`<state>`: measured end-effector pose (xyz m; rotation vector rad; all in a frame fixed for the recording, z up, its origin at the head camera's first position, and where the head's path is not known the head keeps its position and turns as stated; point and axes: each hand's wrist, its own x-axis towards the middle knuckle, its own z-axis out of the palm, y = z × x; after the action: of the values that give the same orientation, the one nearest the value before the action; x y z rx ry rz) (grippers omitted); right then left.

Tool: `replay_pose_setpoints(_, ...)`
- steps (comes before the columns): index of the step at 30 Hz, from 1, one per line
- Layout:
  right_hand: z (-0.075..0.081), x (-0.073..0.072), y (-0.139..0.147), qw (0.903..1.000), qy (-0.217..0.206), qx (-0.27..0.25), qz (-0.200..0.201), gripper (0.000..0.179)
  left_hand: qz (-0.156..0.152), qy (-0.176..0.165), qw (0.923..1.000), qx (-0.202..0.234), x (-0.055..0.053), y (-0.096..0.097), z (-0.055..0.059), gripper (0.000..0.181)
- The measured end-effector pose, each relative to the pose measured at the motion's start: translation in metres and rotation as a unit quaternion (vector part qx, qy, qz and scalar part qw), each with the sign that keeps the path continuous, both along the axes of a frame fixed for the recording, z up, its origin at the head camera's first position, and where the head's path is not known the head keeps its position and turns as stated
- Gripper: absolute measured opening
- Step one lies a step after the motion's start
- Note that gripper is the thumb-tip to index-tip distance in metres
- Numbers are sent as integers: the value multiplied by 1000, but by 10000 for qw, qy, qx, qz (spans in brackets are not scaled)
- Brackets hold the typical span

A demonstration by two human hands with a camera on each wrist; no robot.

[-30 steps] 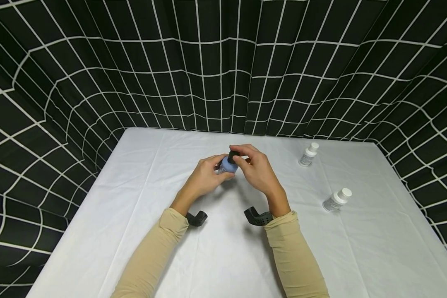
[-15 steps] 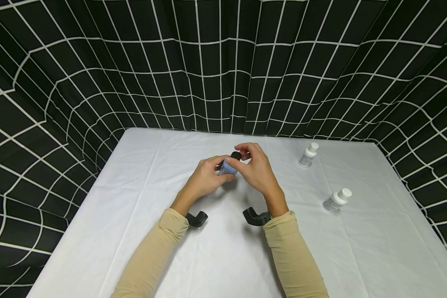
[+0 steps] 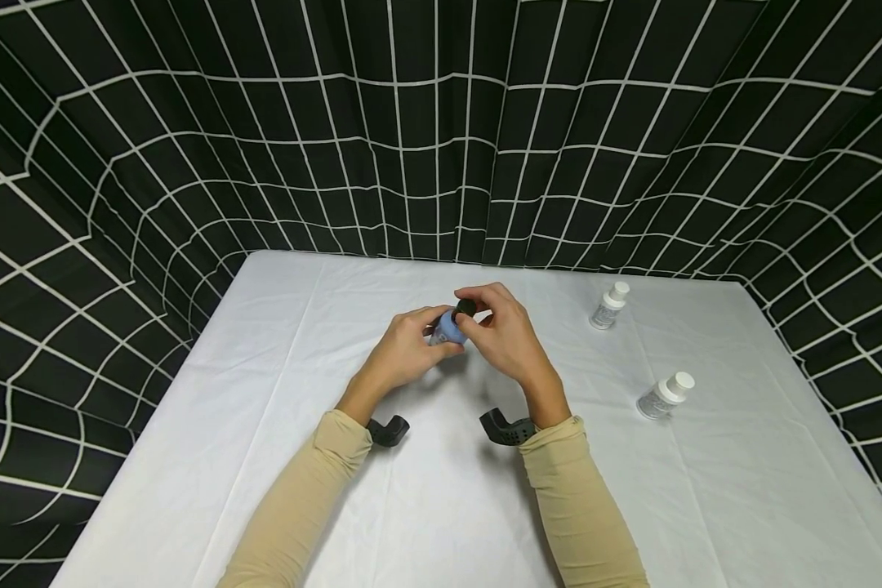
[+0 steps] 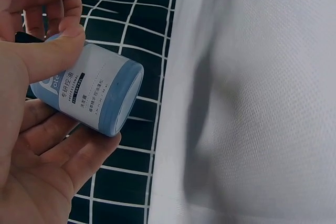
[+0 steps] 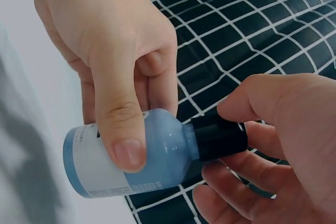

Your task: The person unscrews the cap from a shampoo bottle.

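Observation:
A blue bottle (image 3: pixel 450 328) with a pale printed label is tilted above the table in the head view. My left hand (image 3: pixel 404 349) grips its body, the thumb lying across the label in the right wrist view. On the bottle's neck sits a black cap (image 5: pixel 218 139). My right hand (image 3: pixel 505 333) pinches that cap between thumb and fingers. In the left wrist view the bottle (image 4: pixel 89 85) shows its base, while the cap is mostly hidden behind the left thumb.
Two white-capped bottles stand to the right on the white-covered table (image 3: pixel 441 506): a farther one (image 3: pixel 608 307) and a nearer one (image 3: pixel 665 396). A black curtain (image 3: pixel 441 122) with white grid lines rises behind the table and along both sides.
My right thumb slid off the cap onto the bottle's shoulder with the fingers spread, then came back to the cap. My left hand and the bottle have hardly moved.

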<state>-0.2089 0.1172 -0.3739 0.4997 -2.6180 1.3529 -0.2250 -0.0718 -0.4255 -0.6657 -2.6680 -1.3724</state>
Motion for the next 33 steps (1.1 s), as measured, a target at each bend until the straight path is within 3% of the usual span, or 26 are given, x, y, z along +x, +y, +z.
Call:
replay_pose_setpoints(6,2,0,1,9996,157,16,216,39,22,51,9999,-94,0,-1,-1,56)
replay_pose_setpoints(9,2,1,1,9996,26,-22,290,40,16,31,9999,-106,0,-1,-1,55)
replay_pose_setpoints(15,2,1,2,9989,-463,-26,-101,47,22,-37,10000,-82,1,-1,-2,53)
replay_pose_setpoints(21,1,-1,1,9972,-611,20,-427,48,-13,23,9999,-123,2,0,-3,49)
replay_pose_setpoints(27,0,-2,1,9962,-732,253,-388,46,26,17,9997,-226,1,0,-3,51)
replay_pose_setpoints(33,2,-1,5,9976,-533,416,-174,39,-40,-37,9993,-358,0,0,-2,53)
